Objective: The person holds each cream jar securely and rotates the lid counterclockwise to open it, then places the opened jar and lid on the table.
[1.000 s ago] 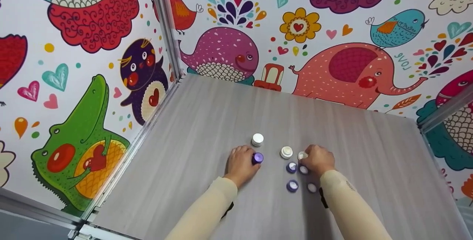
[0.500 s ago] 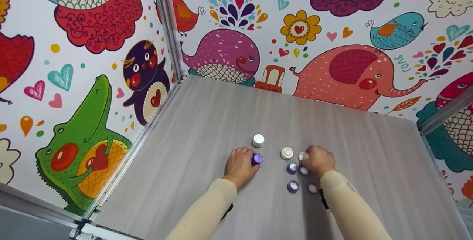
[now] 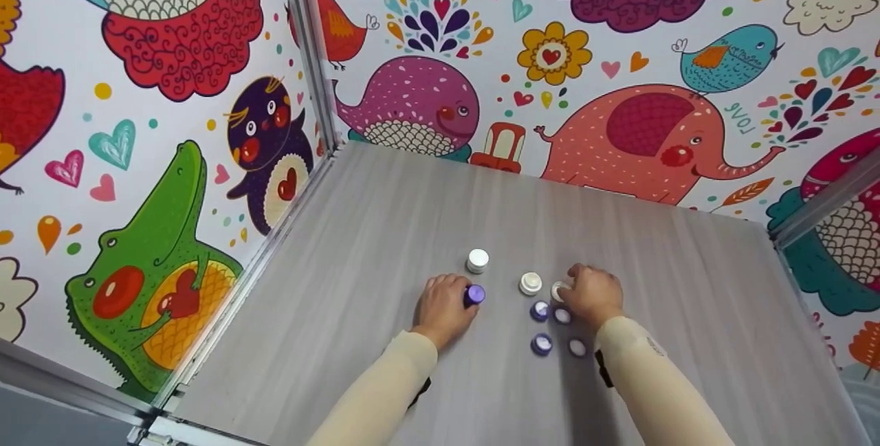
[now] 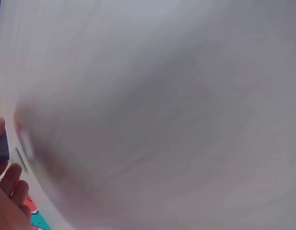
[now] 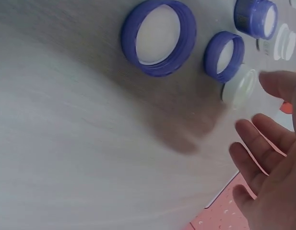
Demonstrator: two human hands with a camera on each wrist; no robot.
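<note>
One white round plastic-looking lid (image 5: 236,88) lies flat on the grey wood-grain desk (image 3: 385,226), just left of your right hand (image 3: 597,293), and that side-by-side placing is, I judge, what your coming move turns on. Your right fingers are spread and loosely bent, not closed round it; your thumb is near its rim, though whether a fingertip touches I cannot tell. Being round, the lid offers no long axis to line up with, so the side of approach should matter most. A purple round lid with a white inside (image 3: 562,315) sits just beside it, nearer to you, and an uncapped cream-white round jar (image 3: 530,284) stands to its left. Your right hand is clearly the nearer; your left hand (image 3: 442,308) is well apart, beyond that uncapped jar, its thumb and fingers gripping an upright purple cylindrical jar (image 3: 474,294).
</note>
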